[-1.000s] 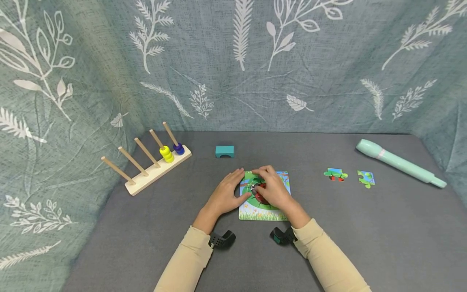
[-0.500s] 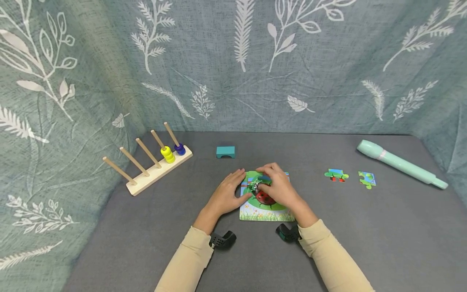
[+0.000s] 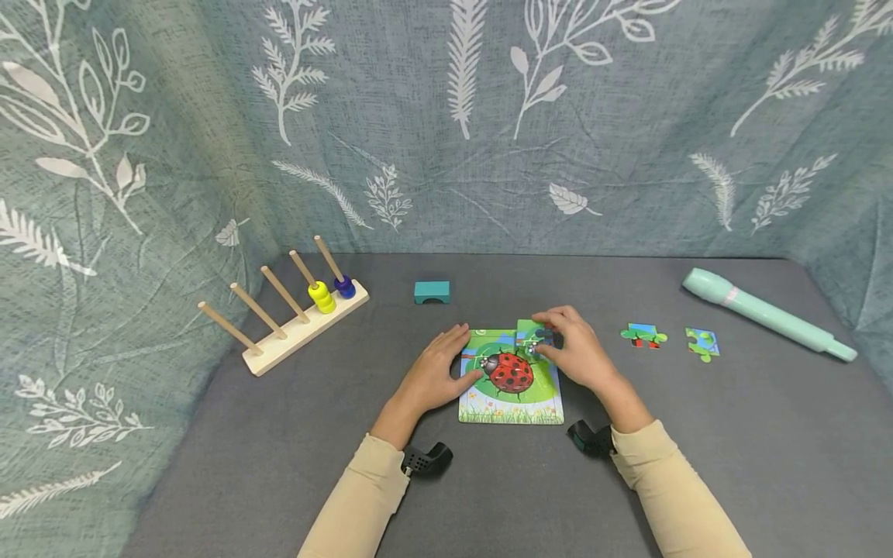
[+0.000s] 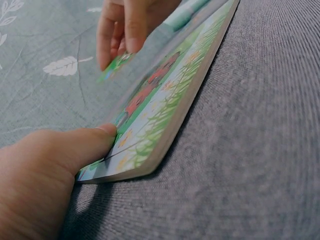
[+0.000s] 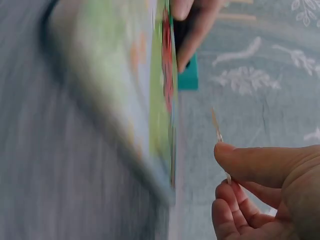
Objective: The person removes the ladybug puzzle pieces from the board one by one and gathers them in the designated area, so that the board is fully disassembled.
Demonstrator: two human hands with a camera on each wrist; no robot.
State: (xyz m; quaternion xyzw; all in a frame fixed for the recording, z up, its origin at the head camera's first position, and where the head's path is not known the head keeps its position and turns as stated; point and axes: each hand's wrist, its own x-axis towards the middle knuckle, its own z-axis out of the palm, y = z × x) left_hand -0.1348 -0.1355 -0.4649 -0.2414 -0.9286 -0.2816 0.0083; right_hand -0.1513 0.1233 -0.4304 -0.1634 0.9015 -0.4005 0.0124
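Observation:
A square ladybug picture puzzle [image 3: 511, 411] lies on the dark tabletop in the head view. My left hand [image 3: 434, 372] rests along its left side, fingers stretched out; in the left wrist view the left thumb [image 4: 95, 145] presses on the picture near a corner. My right hand [image 3: 582, 353] pinches a green-and-blue jigsaw piece [image 3: 527, 335] between thumb and fingers, over the puzzle's upper right corner. The left wrist view has this piece raised off the board, and the right wrist view gives it edge-on. Its full outline is partly covered by the fingers.
Two loose jigsaw pieces [image 3: 643, 335] lie to the right, near a mint-green tube-shaped object [image 3: 767, 311]. A teal arch block [image 3: 432, 291] sits behind the puzzle. At the left stands a wooden peg rack [image 3: 293, 332] with yellow and blue beads. A leaf-patterned cloth hangs behind.
My right hand has moved right, away from the puzzle's middle, carrying the jigsaw piece and uncovering the ladybug. My left hand has stayed in place.

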